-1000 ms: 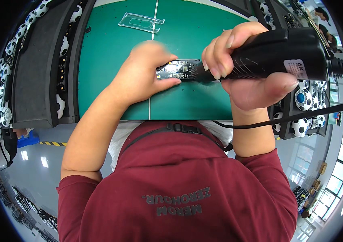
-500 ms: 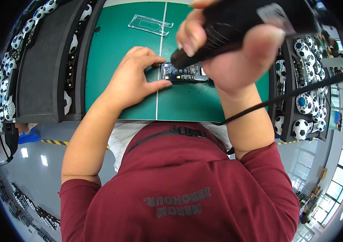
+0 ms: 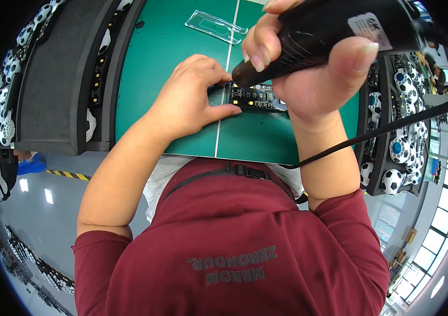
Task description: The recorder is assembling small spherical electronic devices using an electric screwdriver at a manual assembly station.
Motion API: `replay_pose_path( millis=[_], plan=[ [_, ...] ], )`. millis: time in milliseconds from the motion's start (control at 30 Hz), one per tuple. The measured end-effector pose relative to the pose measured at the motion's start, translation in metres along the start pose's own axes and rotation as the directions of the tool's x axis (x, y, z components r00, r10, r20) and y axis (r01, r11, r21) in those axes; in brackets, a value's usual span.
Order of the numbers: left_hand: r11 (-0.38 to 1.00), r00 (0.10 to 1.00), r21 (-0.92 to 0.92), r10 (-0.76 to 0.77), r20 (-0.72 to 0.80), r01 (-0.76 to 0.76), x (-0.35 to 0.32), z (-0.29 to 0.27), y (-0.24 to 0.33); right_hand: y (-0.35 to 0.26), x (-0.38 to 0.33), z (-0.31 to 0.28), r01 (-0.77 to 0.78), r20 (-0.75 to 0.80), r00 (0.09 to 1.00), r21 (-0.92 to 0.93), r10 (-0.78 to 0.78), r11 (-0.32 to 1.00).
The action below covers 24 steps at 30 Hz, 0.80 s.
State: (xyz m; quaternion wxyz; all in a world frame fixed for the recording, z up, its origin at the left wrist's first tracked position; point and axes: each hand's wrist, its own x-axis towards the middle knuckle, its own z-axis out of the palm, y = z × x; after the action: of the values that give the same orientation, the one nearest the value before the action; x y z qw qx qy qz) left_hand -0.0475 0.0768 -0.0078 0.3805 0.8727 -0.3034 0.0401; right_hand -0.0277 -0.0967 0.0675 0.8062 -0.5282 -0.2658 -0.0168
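The left hand (image 3: 190, 99) pinches the left end of a circuit board (image 3: 257, 98) on the green table (image 3: 258, 138); a clear plastic piece (image 3: 216, 26) lies farther off. The right hand (image 3: 308, 94) grips a black tool (image 3: 324, 32), tip near the board's far edge.

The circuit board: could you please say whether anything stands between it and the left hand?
Nothing visible does: the left hand holds the left end of the circuit board between thumb and finger. The black tool in the right hand overlaps the board's far edge.
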Motion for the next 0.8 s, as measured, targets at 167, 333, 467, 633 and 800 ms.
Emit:
replay_pose_path(
  millis=[167, 333, 467, 633, 800],
  plan=[
    [1.0, 1.0, -0.001, 0.001, 0.007, -0.001, 0.001, 0.001, -0.001, 0.001, -0.001, -0.001, 0.01, -0.006, 1.0, 0.001, -0.01, 1.0],
    [1.0, 1.0, 0.006, -0.006, 0.021, 0.006, 0.001, 0.002, -0.003, 0.006, 0.005, -0.004, 0.011, 0.012, 1.0, -0.004, -0.011, 1.0],
    [1.0, 1.0, 0.025, -0.007, 0.019, 0.006, 0.0, 0.003, -0.001, 0.005, 0.006, -0.005, 0.023, 0.04, 0.999, -0.009, -0.023, 1.0],
    [0.998, 0.999, 0.053, 0.023, -0.033, -0.021, -0.001, 0.007, -0.002, 0.005, 0.002, -0.005, 0.102, 0.023, 0.995, -0.021, -0.102, 0.995],
    [0.998, 0.999, 0.06, 0.029, -0.014, -0.028, -0.003, 0.007, -0.002, -0.008, -0.02, 0.007, 0.075, 0.007, 0.997, -0.071, -0.075, 0.995]
  ],
)
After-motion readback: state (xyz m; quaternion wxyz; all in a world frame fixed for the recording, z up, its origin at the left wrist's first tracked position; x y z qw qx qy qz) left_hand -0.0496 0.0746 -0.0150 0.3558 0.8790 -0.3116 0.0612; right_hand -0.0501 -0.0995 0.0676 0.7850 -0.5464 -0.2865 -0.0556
